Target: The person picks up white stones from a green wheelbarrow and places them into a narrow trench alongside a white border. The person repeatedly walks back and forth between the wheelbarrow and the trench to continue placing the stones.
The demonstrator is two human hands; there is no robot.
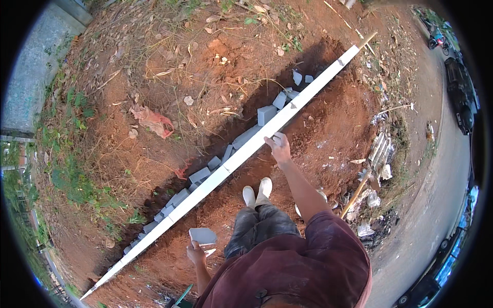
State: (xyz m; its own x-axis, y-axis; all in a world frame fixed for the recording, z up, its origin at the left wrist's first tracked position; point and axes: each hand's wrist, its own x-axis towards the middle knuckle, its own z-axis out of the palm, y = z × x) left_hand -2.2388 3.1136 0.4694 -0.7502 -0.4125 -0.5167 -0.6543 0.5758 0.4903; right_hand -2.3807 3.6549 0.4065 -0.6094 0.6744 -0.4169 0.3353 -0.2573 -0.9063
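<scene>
Right hand (279, 146) rests closed over the upper edge of a long white straight metal bar (241, 154), apparently steadying it on edge along the near lip of the narrow trench (215, 141) cut in red soil. Bar runs diagonally from the trench's lower-left end to its upper-right end, likely serving as a line guide. Left hand (196, 252) grips a flat grey trowel blade (203, 235) by its handle, held level near the white boots (258, 193). Grey concrete blocks (266, 114) lie in a row on the trench floor.
</scene>
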